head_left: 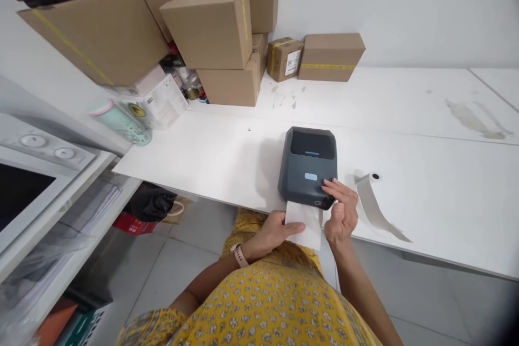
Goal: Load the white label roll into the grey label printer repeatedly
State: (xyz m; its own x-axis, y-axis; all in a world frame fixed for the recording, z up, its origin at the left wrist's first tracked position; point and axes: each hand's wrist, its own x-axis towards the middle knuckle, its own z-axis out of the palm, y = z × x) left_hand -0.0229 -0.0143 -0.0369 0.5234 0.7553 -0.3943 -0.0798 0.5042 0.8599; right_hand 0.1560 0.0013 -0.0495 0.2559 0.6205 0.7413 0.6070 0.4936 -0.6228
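Note:
A dark grey label printer point(298, 178) stands near the table's front edge. White label paper point(305, 235) comes out of its front and hangs past the edge. My left hand point(279, 228) grips this paper at its left side, thumb on top and the other fingers beneath. On the printer's front right corner rests my right hand point(343, 211), its first fingers stretched over the lid and the rest curled; nothing shows in it. A small white paper roll point(367, 194) lies to the right, its loose strip trailing toward the front edge.
Cardboard boxes point(206, 32) are stacked at the back left of the white table point(405, 167), with two smaller ones by the wall. A mint-green bottle point(124, 123) leans beside a white box point(164, 102). At far left sits a microwave point(36, 157) on a shelf.

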